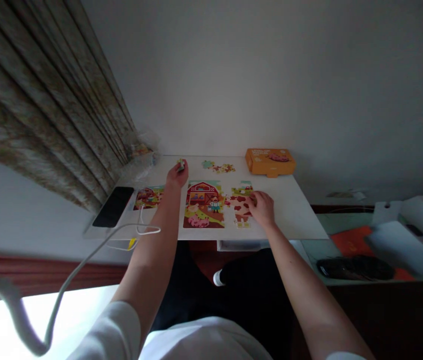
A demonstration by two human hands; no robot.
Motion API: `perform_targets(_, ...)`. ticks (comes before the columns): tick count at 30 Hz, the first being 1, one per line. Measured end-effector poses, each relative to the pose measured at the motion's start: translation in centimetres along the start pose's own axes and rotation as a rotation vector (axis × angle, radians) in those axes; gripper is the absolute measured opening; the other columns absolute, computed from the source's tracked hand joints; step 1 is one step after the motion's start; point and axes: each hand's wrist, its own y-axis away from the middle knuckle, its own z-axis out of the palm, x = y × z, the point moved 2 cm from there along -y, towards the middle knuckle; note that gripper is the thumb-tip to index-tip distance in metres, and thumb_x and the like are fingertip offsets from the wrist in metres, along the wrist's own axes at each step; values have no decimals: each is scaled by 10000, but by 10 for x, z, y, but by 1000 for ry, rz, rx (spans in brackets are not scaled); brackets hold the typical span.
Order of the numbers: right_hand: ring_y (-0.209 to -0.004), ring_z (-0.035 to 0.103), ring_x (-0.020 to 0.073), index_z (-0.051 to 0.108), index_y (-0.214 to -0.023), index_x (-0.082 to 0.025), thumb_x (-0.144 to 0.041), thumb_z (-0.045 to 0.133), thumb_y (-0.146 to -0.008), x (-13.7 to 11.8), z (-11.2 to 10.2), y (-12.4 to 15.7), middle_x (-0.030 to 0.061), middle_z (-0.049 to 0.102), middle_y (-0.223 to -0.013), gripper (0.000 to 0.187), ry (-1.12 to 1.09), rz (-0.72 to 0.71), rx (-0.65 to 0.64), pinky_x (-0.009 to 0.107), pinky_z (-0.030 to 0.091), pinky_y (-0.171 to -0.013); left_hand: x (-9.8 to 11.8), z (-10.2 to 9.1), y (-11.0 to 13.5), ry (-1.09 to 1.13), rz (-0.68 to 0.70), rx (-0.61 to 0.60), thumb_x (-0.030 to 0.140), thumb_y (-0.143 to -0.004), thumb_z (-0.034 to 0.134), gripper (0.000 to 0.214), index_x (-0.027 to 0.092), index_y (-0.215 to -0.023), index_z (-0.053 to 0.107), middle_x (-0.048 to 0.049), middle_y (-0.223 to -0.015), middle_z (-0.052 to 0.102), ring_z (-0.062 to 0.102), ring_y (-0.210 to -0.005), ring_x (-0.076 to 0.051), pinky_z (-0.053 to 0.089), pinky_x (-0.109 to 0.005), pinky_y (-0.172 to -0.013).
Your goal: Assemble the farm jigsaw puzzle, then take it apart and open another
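Observation:
My left hand [178,174], raised over the back left of the table, pinches a small puzzle piece [180,164]. On the table, a joined part of a farm jigsaw [203,202] shows a red barn, a pig and a figure. Right of it lies a second joined section [239,202] with a brown-spotted cow. My right hand [263,207] is at this section's right edge with its fingers closed; what is between them is hidden. Several loose puzzle pieces [223,168] lie behind the sections. A small reference picture [147,196] is partly covered by my left forearm.
At the back right of the white table [290,215] stands an orange puzzle box [270,162]. A black phone [113,207] lies at the left edge, near crumpled clear plastic [142,162]. A white cable [121,227] loops by my left forearm. Shoes [356,267] are at the lower right.

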Motion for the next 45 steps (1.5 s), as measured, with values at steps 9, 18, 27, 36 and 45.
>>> perform_targets(9,-979,671,296,696,-979,-201,-549,549,-951,-26,-18,2,146,746,-1010,379,-342,92,100,467,514,-952,-36,-18,54,-97,-37,-98,13,-1002,466,221,147,-882,594,-1,-711,656,674,-646,-86,658,-217,-706)
perform_targets(18,-862,705,211,635,-1174,-277,-584,765,-781,-117,-22,0,29,735,-965,516,-1123,347,-153,325,569,-728,-82,-58,100,-781,79,-408,241,-749,872,318,213,-917,603,22,-826,703,687,-671,-104,593,-238,-694)
perform_targets(27,-695,642,174,693,-950,-235,-530,841,-690,-126,-21,-2,-10,679,-752,420,-1167,376,-164,265,497,-584,-95,-74,111,-964,146,-532,469,-711,869,349,202,-834,679,-10,-843,719,695,-747,-148,588,-280,-750)
perform_targets(36,-718,712,203,580,-1256,-294,-439,819,-670,-89,-25,0,-9,683,-924,649,-1217,539,-74,351,607,-650,-82,-88,96,-1890,868,-845,319,-992,574,199,233,-1081,729,-110,-1188,721,656,-1154,-274,496,-456,-1074)
perform_targets(45,-750,712,184,565,-1054,-278,-446,818,-671,-68,-33,11,-24,717,-893,488,-1225,650,-90,335,604,-679,-97,-89,65,-2353,1094,-968,404,-1030,517,351,201,-1275,664,-182,-1451,589,511,-1382,-336,353,-548,-1184)
